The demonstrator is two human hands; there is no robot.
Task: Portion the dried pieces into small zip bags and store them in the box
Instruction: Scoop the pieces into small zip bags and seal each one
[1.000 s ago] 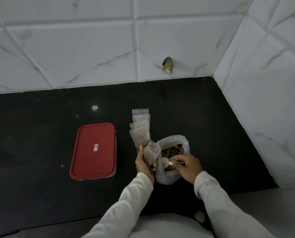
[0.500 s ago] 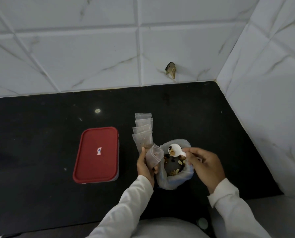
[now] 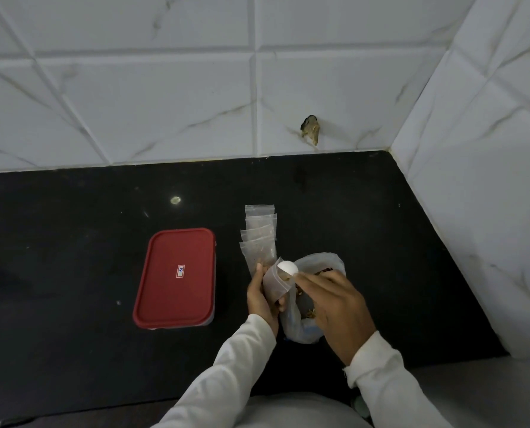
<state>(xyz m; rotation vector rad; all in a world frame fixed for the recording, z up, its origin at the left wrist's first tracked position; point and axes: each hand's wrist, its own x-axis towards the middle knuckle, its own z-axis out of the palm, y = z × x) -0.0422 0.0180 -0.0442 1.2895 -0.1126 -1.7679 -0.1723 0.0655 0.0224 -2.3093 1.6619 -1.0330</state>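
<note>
At the bench front: both hands meet
Right hand: pinches white scoop, tipped at small zip bag
Left hand: grips that bag
Behind: large bag of dried pieces
Far left: red-lidded box, closed

We see the black stone counter filling the lower two thirds of the frame, with the white marble-veined wall tiles behind it and along the right edge. The red-lidded rectangular plastic box lies left of centre. Right of it, a fanned row of small clear zip bags runs toward the wall. Below that row, at centre, the left hand holds one small clear zip bag; the white plastic scoop, held by the right hand, sits at its mouth. The large crumpled clear bag of dried pieces sits just right, under the right hand.
</note>
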